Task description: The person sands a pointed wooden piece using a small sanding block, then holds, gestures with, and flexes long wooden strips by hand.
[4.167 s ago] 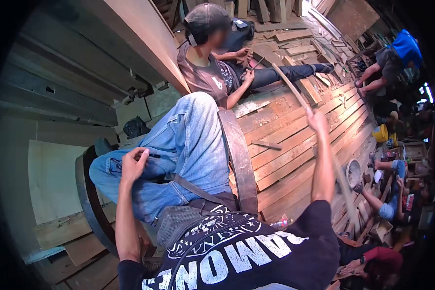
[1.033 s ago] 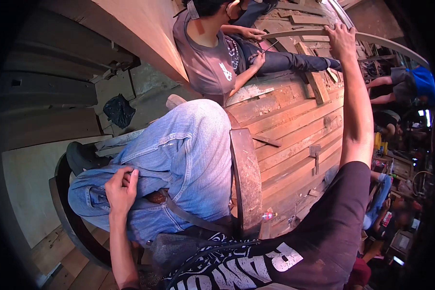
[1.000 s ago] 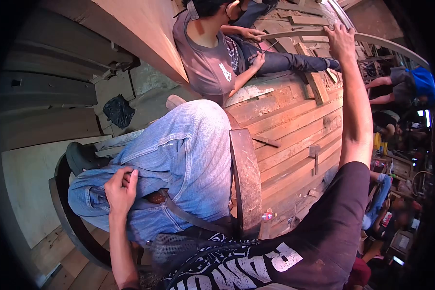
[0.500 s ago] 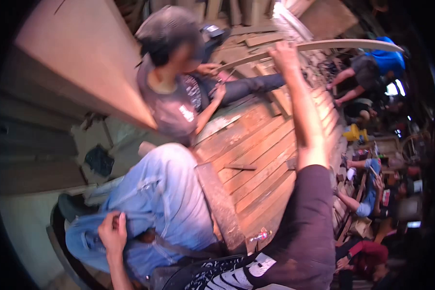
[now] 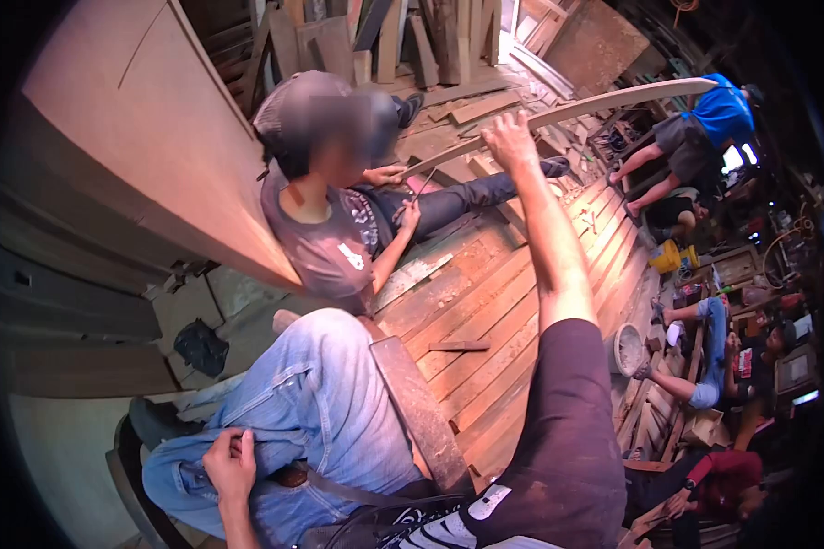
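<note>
A long, curved wooden strip [image 5: 604, 102] runs from the seated co-worker's hands toward the upper right. My right hand [image 5: 510, 142] is raised with the arm stretched out, its fingers closed over the strip. On my jeans [image 5: 311, 393], near the bent knee, rests my left hand [image 5: 230, 460], fingers loosely curled and apart with nothing visible in them. The co-worker [image 5: 325, 238] holds the strip's near end in one hand and a thin dark tool [image 5: 423, 186] in the other.
Beside my leg is a curved wooden piece [image 5: 418, 412]. A small dark stick [image 5: 459, 346] lies on the plank floor [image 5: 485, 302]. A bucket [image 5: 627, 349], yellow containers [image 5: 670, 257] and several people are at the right. A black bag [image 5: 200, 348] lies at the left.
Compared with the oldest frame, my right arm reaches farther forward and the strip's near end is at the co-worker's hands. The view has shifted since; my left hand stays on my leg.
</note>
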Demonstrator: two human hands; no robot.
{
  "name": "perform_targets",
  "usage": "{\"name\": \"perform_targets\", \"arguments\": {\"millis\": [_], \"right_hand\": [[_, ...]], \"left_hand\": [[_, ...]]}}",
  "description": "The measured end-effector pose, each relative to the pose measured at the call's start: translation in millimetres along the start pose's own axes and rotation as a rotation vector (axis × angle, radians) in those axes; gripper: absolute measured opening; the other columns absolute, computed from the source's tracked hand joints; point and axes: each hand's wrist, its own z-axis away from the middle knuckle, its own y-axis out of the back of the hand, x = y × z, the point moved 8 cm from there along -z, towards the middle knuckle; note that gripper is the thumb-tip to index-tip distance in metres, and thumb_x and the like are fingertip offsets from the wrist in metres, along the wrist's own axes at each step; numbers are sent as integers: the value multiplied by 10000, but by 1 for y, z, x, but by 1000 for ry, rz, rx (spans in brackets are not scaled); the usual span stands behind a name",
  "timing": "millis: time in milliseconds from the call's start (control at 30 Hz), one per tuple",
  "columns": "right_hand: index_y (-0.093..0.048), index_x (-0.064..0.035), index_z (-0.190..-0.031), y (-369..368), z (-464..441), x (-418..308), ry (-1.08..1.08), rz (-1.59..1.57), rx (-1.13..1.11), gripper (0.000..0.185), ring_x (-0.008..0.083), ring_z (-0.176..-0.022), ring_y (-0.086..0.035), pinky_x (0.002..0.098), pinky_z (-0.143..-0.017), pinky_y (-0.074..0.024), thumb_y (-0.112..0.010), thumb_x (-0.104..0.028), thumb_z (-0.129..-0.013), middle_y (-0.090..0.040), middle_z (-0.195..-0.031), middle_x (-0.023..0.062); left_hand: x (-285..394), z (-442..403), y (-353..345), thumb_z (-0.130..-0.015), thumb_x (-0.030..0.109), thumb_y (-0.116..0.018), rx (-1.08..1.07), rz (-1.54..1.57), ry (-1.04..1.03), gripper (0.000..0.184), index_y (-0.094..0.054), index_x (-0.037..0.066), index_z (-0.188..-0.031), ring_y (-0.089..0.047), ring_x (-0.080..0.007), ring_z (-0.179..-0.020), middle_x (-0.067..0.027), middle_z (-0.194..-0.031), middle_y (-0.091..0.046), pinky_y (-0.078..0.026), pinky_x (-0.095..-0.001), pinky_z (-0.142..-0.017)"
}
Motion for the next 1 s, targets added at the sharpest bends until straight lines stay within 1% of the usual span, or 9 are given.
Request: {"name": "perform_targets", "arguments": {"millis": [100, 167, 300, 500, 567, 600, 833, 967, 1000], "right_hand": [[-736, -155, -1015, -4, -1, -1, -9, 22, 11, 334, 266, -1094, -568, 547, -1003, -328, -453, -331, -1002, -647, -1045, 76], [-737, -159, -998, -5, 0, -1, -10, -1, 57, 333, 255, -1101, -564, 533, -1003, -330, -451, -329, -1004, -641, -1036, 78], [-737, -141, -996, 2, 1, -2, -26, -29, 49, 368, 246, -1097, -558, 510, -1026, -325, -423, -332, -1012, -636, -1042, 77], [-734, -129, -1004, 6, -2, -3, -27, -61, 47, 349, 248, -1088, -558, 516, -1029, -328, -438, -315, -1004, -637, -1037, 77], [-731, -115, -1003, 16, 1, -5, -17, -51, 98, 346, 252, -1079, -560, 513, -1025, -333, -442, -306, -1002, -638, -1025, 80], [-727, -106, -1010, 16, 1, -6, -26, -42, 47, 354, 254, -1071, -561, 506, -1026, -336, -439, -310, -1002, -639, -1010, 83], [-718, -97, -975, 44, 45, 14, -55, -85, 153, 360, 267, -1023, -587, 487, -1012, -351, -429, -310, -1007, -656, -976, 103], [-716, -104, -965, 68, 75, 28, -32, -45, 81, 312, 274, -913, -653, 494, -934, -422, -464, -286, -983, -674, -901, 112], [-732, -108, -904, 78, 82, 33, -58, -60, 114, 278, 259, -886, -674, 488, -881, -451, -505, -262, -949, -692, -875, 99]], "left_hand": [[0, 1, 1, -849, 146, -742, 30, 1, -50, 157, -675, 4, -856, -569, -147, -481, -99, -614, -620, -455, -282, -484], [-1, 0, 1, -845, 150, -748, 26, 20, -20, 159, -681, 7, -864, -574, -154, -479, -102, -618, -625, -461, -283, -484], [0, 0, 2, -838, 152, -755, 10, 15, -18, 167, -690, 4, -879, -584, -153, -486, -104, -623, -630, -461, -279, -483], [0, 0, 2, -836, 157, -756, -3, 29, 0, 180, -692, -3, -890, -585, -157, -489, -108, -628, -632, -463, -282, -486], [1, 0, 4, -835, 157, -756, -5, 34, -1, 180, -694, -2, -893, -590, -156, -494, -107, -636, -638, -471, -283, -495], [-2, 3, 3, -834, 158, -757, -6, 42, 4, 180, -695, 0, -895, -595, -156, -498, -106, -640, -640, -475, -283, -500], [2, 9, 9, -827, 165, -762, 46, 79, -75, 173, -703, 17, -894, -615, -166, -514, -104, -649, -650, -495, -296, -512], [2, 10, 9, -833, 181, -758, 65, 88, -152, 173, -705, 21, -874, -631, -187, -522, -107, -643, -655, -503, -302, -520], [2, 11, 8, -835, 188, -756, 63, 81, -160, 178, -705, 21, -873, -634, -192, -523, -107, -643, -656, -504, -307, -520]]}}
